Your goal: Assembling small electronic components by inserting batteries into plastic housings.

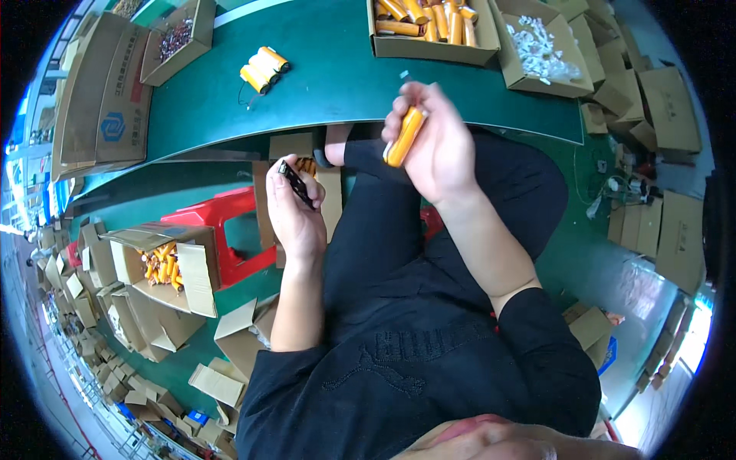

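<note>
My right hand [446, 153] is raised near the front edge of the green table [330, 84]. Its fingers are closed on an orange cylinder [405, 138] that looks like a wrapped battery cell. A small pale tip [405, 74], possibly a connector, shows just beyond those fingers. Lower and to the left, my left hand [295, 222] grips a small black oblong object [296, 184], whose exact kind I cannot make out. On the table lie a few orange cylinders with black ends [265, 69], side by side, with a thin dark wire trailing from them.
At the table's far side stand a carton of orange cylinders [437, 50] and a carton of white small parts [540, 54]. A box of dark reddish bits [176, 46] is beside a large carton [103, 92]. Below left, a red stool [230, 222] adjoins an open carton [199, 280].
</note>
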Demonstrator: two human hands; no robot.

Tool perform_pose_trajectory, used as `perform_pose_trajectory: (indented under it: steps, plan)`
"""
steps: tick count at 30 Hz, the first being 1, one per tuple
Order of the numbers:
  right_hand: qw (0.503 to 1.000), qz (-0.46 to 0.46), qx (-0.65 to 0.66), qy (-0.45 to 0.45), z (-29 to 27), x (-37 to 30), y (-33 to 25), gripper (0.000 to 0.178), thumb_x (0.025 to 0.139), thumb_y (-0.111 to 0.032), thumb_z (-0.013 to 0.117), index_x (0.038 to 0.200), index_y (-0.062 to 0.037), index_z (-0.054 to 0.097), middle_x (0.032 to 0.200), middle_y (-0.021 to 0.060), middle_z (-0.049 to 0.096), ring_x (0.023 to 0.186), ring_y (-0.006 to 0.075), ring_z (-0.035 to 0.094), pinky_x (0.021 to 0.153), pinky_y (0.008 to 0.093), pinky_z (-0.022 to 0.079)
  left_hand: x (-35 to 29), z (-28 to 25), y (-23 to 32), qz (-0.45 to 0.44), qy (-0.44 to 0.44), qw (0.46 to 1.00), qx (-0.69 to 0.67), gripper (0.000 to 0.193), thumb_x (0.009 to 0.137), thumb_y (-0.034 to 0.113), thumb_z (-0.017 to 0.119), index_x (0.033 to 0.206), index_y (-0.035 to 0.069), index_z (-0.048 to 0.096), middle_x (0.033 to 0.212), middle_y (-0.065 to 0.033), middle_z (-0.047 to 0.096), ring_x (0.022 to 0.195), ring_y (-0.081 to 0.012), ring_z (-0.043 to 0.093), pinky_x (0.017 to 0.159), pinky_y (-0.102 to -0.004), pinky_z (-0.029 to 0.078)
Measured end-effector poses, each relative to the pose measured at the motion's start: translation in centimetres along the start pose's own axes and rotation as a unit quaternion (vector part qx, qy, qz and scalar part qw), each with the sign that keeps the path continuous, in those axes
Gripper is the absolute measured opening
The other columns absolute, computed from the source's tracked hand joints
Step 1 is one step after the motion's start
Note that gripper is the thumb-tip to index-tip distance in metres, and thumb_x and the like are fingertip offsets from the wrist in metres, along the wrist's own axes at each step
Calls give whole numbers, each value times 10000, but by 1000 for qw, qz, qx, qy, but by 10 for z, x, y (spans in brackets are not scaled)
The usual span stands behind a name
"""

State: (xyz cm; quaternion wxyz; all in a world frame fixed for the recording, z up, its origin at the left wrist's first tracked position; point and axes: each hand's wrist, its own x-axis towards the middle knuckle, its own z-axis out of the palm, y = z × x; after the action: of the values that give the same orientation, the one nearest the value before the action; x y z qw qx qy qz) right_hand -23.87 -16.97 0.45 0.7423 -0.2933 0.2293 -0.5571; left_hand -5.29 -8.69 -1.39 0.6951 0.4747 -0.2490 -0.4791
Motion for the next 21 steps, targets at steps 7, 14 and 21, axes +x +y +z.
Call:
perform_pose_trajectory:
  steps: [7,14,21]
  plan:
    - [942,96,274,166,-5,9,-18,369,1074,-379,467,1259,-61,499,1226,172,556,1146,308,580,1015,465,468,-11,-6,-22,-58,-10,997,-39,418,1128,400,370,1287,69,570,911,-16,543,665,-89,417,601,-245,340]
    - [966,90,232,72,-12,9,-7,391,1054,-440,491,1271,-116,469,1221,166,564,1132,338,613,1060,565,442,-8,-8,-21,-54,-71,988,-123,504,1117,485,348,1273,75,596,1043,-26,592,685,-97,437,603,-256,341]
    - [979,93,125,133,4,9,-7,448,1051,-463,484,1327,-111,463,1210,155,569,1123,319,616,997,520,468,-10,-21,-18,-23,-40,995,-93,546,1110,533,328,1238,81,606,1016,-28,585,676,-102,440,593,-260,334]
